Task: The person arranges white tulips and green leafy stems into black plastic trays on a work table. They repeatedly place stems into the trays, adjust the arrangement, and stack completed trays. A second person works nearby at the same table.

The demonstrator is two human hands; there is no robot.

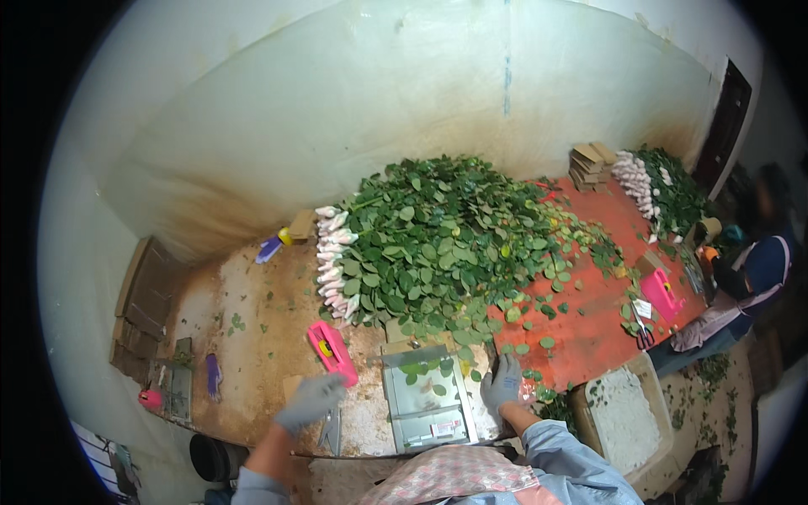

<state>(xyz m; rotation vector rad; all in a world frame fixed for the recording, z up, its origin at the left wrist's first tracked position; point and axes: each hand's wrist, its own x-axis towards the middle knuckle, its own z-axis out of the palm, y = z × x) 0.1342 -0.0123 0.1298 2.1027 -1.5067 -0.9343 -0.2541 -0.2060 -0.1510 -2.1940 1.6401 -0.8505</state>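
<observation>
Pink tape dispenser [332, 348], just beyond left hand [310, 402], perhaps touching

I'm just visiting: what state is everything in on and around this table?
Left hand: gloved, by the dispenser's near end; contact unclear
Right hand: gloved, fingers extended, beside the glass panel
Pink dispenser nearest the left hand: yellow piece inside
Glass panel: partly leaf-strewn
Flower heads: wrapped
Leafy stems: heaped
Purple glove: unworn
Bin: uncovered, white inside
Cardboard: stacked
</observation>
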